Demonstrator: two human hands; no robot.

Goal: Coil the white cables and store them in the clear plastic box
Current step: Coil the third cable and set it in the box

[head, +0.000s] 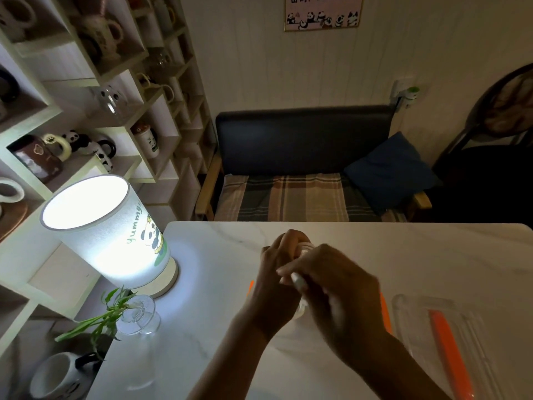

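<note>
Both hands are up above the white desk, close together. The left hand has its grip curled round a bunch of white cable, and the right hand pinches the cable's end just beside it. The clear plastic box sits on the desk to the right, near the hands.

Most of the white cable is buried behind both hands. The clear box runs off the bottom edge, kinda blurry too.

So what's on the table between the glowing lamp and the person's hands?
Only bare white tabletop, seen in the head view, between the lamp and the hands.
</note>
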